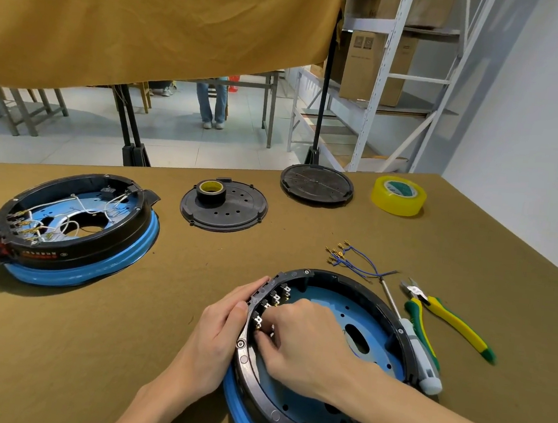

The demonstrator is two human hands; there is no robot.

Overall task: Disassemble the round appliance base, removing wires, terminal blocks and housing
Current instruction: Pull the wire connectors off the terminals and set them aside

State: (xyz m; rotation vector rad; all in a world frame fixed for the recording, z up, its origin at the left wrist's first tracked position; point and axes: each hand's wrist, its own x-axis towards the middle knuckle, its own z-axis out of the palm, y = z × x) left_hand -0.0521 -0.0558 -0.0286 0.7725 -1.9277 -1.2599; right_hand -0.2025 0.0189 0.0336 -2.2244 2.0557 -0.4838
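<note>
Here, head view: olive-cloth table (93, 329), tan curtain (146, 18) above, white shelving (380, 84) with cartons behind. Round base (372, 328) lies at the near edge. Left hand (220, 329) presses its outer rim, fingers straight. Right hand (302, 341) reaches inside, fingertips curled at the terminal blocks (275, 297); what they pinch, cannot tell. No legible writing.

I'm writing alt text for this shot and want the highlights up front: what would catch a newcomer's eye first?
First, both hands working on the near round base at bottom centre: the left hand rests against its black rim, and the right hand reaches inside at the terminal blocks. Next, the second base at left, full of white wires, and the yellow tape roll at far right.
</note>
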